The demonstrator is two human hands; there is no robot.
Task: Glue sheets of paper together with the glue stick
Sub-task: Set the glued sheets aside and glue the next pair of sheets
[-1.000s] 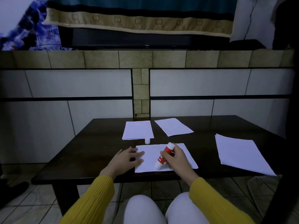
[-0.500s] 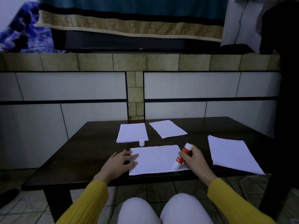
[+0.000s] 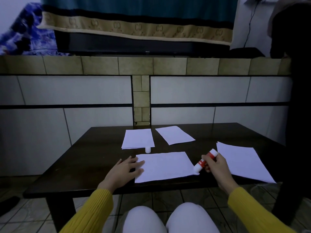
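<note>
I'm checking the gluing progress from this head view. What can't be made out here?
- Glue on the near sheet: white on white, too dim.
- Glue stick tip: whether it touches the paper, too small.
- Glue stick label: right hand covers it.
- Left stack sheet count: edges too thin.

The glue stick [image 3: 205, 160] — red body, white ends, uncapped — tilts in the right fingers [image 3: 207, 161], its lower tip on the near right corner of the sheet [image 3: 164, 166]. That white sheet lies flat, its left edge under the left fingers [image 3: 137, 164]. The white cap [image 3: 148, 149] stands beyond them.
</note>
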